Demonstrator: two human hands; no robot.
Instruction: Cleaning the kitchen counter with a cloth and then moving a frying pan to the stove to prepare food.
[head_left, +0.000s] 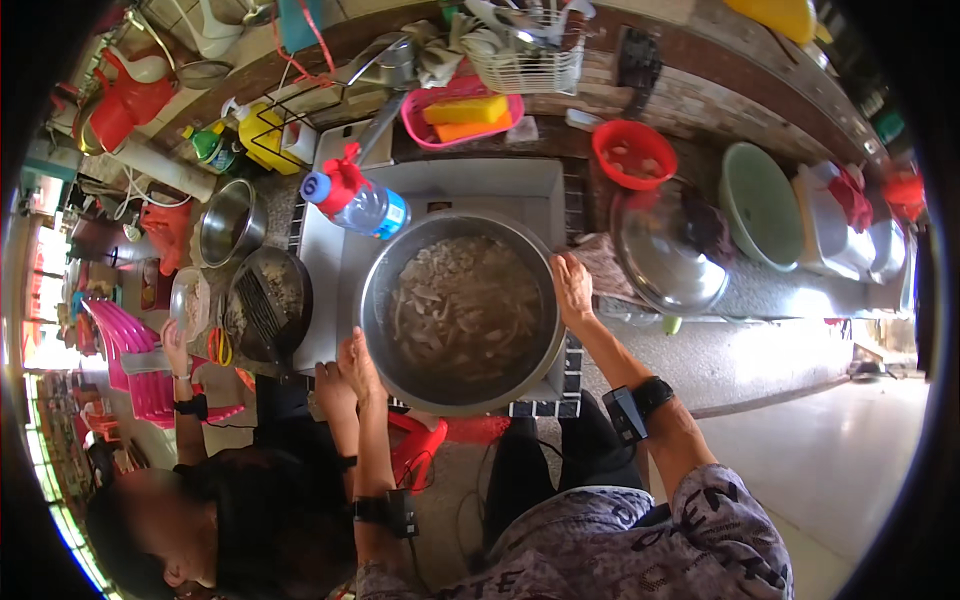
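Observation:
A large stainless-steel basin sits over the sink, tilt unclear. Inside it, pale strips and pieces of food lie in cloudy brownish liquid. My left hand grips the basin's near-left rim, thumb up along the wall. On the opposite side my right hand holds the rim, fingers partly hidden. A clear plastic bottle with a blue cap and red wrapping stands just beyond the basin's far-left rim.
Beside me on the left, a co-worker's hand rests near the sink edge; the other hand touches a plastic container. A dark pan and scissors lie close. Rightward stand a red bowl and metal lid.

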